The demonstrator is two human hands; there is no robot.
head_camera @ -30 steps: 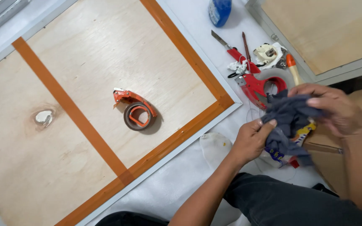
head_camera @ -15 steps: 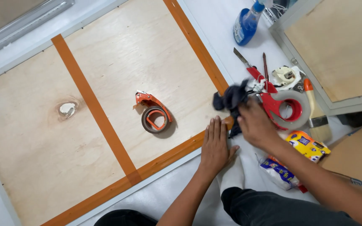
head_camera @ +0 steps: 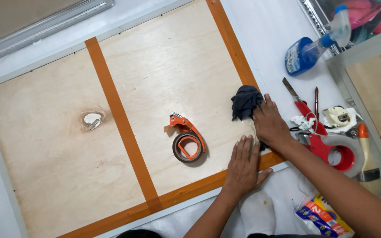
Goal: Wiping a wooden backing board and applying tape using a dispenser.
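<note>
Two hands rest on a plywood board (head_camera: 67, 176) edged and crossed with brown tape. The left hand (head_camera: 243, 165) lies flat, palm down, fingers stretched out and holding nothing, near the board's lower taped edge. The right hand (head_camera: 270, 124) sits just above it, fingers pressing a crumpled dark cloth (head_camera: 244, 102) against the wood beside the right taped edge; whether it grips the cloth or only pushes it, I cannot tell. An orange tape dispenser (head_camera: 187, 140) lies to the left of both hands. Off the board to the right are a blue spray bottle (head_camera: 307, 53) and a red tape dispenser (head_camera: 331, 152).
</note>
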